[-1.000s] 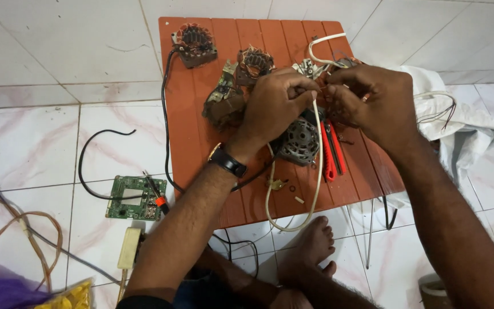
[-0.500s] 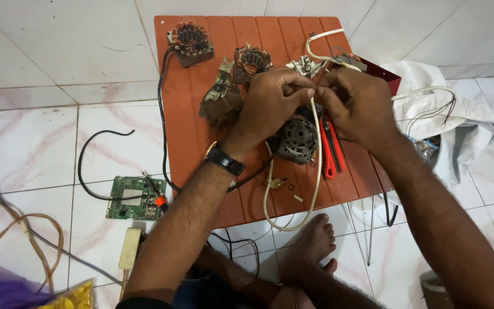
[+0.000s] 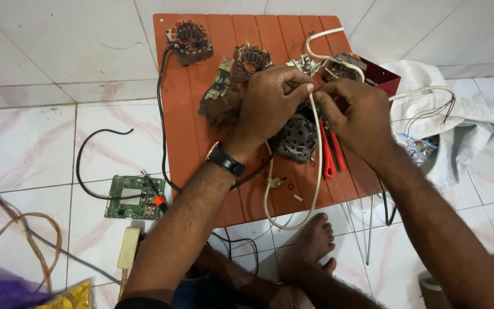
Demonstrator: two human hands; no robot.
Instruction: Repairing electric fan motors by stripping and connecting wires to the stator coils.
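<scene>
Over a low orange table, my left hand and my right hand meet and pinch the same white cable near its upper end. The cable hangs down in a loop past the table's front edge. Just under my hands lies a round grey motor part with copper windings. Red-handled pliers lie on the table beside it, below my right hand. A black watch sits on my left wrist.
More wound motor parts and scrap pieces lie at the table's back. A green circuit board with a screwdriver lies on the tiled floor at left, among black and tan cables. A white bag with wires sits right. My bare foot rests under the table.
Both hands stay together on the white cable, fingers shifting slightly. The view has drifted a little; nothing else on the table moved.
</scene>
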